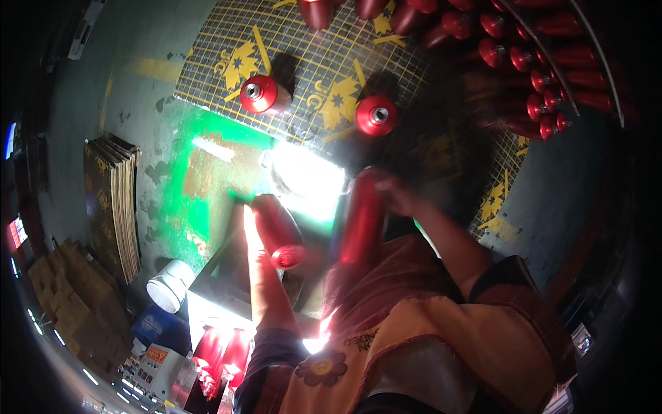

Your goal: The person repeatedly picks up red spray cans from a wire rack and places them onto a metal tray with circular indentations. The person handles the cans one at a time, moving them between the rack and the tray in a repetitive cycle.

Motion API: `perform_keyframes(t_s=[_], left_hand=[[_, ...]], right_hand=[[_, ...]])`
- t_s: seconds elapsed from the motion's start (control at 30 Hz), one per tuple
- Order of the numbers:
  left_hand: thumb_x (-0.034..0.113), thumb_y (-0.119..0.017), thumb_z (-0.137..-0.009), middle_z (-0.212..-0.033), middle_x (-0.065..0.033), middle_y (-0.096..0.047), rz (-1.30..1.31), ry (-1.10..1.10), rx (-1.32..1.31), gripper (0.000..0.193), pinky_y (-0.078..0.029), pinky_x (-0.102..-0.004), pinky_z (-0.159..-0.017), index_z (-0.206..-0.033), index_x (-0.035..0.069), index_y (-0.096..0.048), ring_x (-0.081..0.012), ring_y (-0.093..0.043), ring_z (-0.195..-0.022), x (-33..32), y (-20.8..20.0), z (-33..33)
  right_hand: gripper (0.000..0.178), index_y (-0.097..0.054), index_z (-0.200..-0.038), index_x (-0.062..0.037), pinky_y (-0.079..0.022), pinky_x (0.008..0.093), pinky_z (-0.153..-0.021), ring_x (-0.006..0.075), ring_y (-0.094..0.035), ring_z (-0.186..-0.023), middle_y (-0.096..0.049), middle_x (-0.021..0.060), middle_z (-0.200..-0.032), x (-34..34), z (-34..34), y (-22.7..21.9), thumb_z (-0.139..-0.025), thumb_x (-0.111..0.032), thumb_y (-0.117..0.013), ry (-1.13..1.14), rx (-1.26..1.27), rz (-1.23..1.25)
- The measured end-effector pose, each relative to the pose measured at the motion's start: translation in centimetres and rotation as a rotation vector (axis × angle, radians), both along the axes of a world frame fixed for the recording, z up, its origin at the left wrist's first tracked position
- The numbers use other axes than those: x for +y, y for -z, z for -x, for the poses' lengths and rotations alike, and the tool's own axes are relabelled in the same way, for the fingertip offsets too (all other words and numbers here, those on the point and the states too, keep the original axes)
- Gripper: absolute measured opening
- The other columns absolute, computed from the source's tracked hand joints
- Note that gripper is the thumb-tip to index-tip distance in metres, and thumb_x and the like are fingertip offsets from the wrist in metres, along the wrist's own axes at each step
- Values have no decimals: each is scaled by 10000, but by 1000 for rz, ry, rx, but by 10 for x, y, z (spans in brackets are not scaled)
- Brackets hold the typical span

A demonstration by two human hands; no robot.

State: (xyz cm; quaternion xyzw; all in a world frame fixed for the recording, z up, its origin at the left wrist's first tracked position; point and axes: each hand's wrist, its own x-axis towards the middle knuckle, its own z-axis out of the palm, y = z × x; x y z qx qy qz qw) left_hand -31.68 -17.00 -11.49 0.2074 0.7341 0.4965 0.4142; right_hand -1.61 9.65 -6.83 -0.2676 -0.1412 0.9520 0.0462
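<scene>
My left hand (pixel 252 222) is closed around a red metal bottle (pixel 277 233), tilted with its rounded base toward me. On the right, my right hand (pixel 400 197) grips the upper end of a second red bottle (pixel 363 219); its fingers are partly blurred, and the bottle's lower end reaches down to my clothing. Between and beyond the two bottles a bright lamp (pixel 307 181) glares and washes out detail. Two more red bottles, one on the left (pixel 261 94) and one on the right (pixel 376 116), stand upright on the patterned board, their metal necks facing up.
Many red bottles (pixel 493 52) crowd the far right behind a thin metal rail. The dark board (pixel 296 41) has yellow grid lines. At left are a stack of panels (pixel 114 207), a white bucket (pixel 170 286), cardboard (pixel 79 293) and a control box (pixel 157 369). More red bottles (pixel 222 355) stand lower left.
</scene>
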Motion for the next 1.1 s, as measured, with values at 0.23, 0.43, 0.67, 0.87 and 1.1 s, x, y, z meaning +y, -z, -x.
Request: perform_keyframes(t_s=[0.23, 0.43, 0.67, 0.87, 1.1], left_hand=[[-18, -795, -741, -1304, -135, -592, -248, 106, 483, 407, -420, -401, -1048, -1135, 32, -710, -270, -538, -1223, 170, -107, -11], [70, -856, -703, -1408, -117, -524, -267, 104, 906, 432, -416, -419, -1048, -1113, 152, -747, -302, -494, -1265, 261, -83, -56], [124, -793, -786, -1514, -157, -424, -73, 242, 1141, 262, -377, -445, -1099, -1047, 142, -773, -346, -432, -1337, 290, -116, -89], [-3, -739, -755, -1419, -143, -528, -345, 485, 884, 440, -418, -363, -1022, -1184, 93, -709, -276, -514, -1226, 441, -176, -138], [189, -835, -702, -1561, -128, -326, -328, 689, 1045, 607, -403, -425, -1064, -1264, 337, -660, -378, -433, -1280, 631, -89, -222]], right_hand=[[411, -727, -1151, -186, -456, 392, -1050, 273, -540, -1223, -522, 89, -1339, 115, -84, -74, -746, -132, -777, 57, -559, -1459], [481, -754, -1085, -340, -453, 402, -1027, 345, -443, -1278, -413, 98, -1428, 136, -86, -34, -677, -93, -820, 192, -842, -1919], [494, -745, -1107, -363, -353, 508, -1111, 405, -355, -1359, -320, 147, -1534, 152, -120, -63, -663, -163, -827, 178, -752, -1912], [531, -695, -1220, -314, -320, 504, -1133, 427, -275, -1392, -276, 157, -1570, 297, -142, -68, -713, -208, -809, 419, -900, -2022], [525, -697, -1190, -333, -410, 473, -1077, 407, -354, -1332, -380, 102, -1480, 384, -112, -12, -701, -173, -806, 467, -972, -1992]])
